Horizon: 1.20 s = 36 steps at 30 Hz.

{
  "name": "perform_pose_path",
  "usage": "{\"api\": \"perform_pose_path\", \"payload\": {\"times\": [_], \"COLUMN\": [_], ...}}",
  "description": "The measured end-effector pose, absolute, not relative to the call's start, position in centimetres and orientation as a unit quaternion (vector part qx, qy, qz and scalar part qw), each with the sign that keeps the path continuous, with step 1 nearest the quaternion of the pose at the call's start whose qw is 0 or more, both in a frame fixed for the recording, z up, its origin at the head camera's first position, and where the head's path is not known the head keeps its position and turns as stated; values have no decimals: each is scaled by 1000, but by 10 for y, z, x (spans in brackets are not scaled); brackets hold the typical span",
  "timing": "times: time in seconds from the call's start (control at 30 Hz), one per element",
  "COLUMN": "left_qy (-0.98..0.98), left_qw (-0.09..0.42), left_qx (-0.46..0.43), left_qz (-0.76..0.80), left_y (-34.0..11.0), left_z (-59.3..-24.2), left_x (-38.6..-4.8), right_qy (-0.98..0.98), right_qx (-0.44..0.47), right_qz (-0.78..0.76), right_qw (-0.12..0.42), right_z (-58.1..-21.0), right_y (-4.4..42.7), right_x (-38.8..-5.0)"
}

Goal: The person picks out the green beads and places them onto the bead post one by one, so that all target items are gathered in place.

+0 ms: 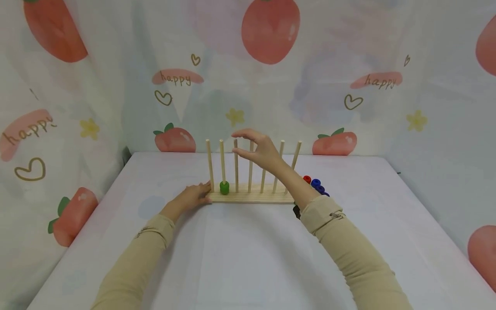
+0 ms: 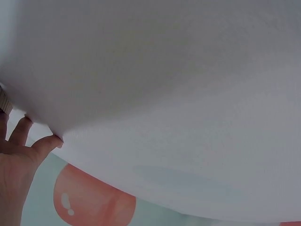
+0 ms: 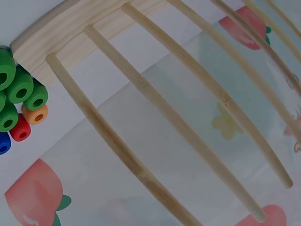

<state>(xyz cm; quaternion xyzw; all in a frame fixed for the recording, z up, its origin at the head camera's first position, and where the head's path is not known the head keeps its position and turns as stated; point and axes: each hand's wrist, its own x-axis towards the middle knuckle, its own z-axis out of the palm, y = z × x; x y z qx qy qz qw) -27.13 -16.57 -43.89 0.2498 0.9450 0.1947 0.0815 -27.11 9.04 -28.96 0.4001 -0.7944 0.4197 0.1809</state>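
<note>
A wooden peg rack (image 1: 252, 198) with several upright pegs stands on the table, and green (image 1: 224, 188) beadwork sits at the foot of its second peg from the left. My left hand (image 1: 191, 196) holds the rack's left end, thumb at the front and fingers behind. In the left wrist view, that hand (image 2: 19, 160) shows at the left edge, fingertips down by the tabletop. Raised near the peg tops, my right hand (image 1: 261, 150) has thumb and index finger apart around the third peg's upper part, with no bead visible between them. The right wrist view shows pegs (image 3: 178, 125) but no fingers.
Loose beads lie beyond the rack's right end: green (image 3: 21, 84), orange (image 3: 35, 114), red (image 3: 20, 128) and blue (image 3: 3, 142) ones. My right forearm partly hides them in the head view, where a dark piece (image 1: 296, 212) shows beside the sleeve. A fruit-patterned cloth (image 1: 248, 86) hangs behind.
</note>
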Motion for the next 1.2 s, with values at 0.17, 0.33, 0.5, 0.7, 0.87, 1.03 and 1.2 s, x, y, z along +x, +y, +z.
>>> {"api": "perform_pose_path", "payload": {"times": [0.17, 0.33, 0.5, 0.7, 0.87, 1.03, 1.2], "left_qy": [943, 943, 943, 945, 946, 946, 944], "left_qw": [83, 80, 84, 82, 88, 85, 82], "left_qx": [252, 253, 250, 249, 243, 247, 254], "left_qz": [201, 202, 200, 197, 197, 192, 194], "left_y": [-166, -165, -164, -164, -165, -165, -166], "left_z": [-435, -437, -438, -437, -437, -437, -437], "left_x": [-268, -270, -271, -272, -272, -272, -272], "right_qy": [-791, -785, -782, -807, -818, -829, -835], "right_qx": [393, 393, 395, 369, 358, 348, 335], "right_qz": [432, 444, 447, 426, 414, 394, 387], "right_qw": [179, 182, 182, 175, 179, 192, 202], "right_z": [-289, -290, -294, -303, -310, -317, -327], "right_y": [102, 113, 125, 144, 160, 176, 193], "right_x": [-267, -261, -254, -245, -240, -237, -237]}}
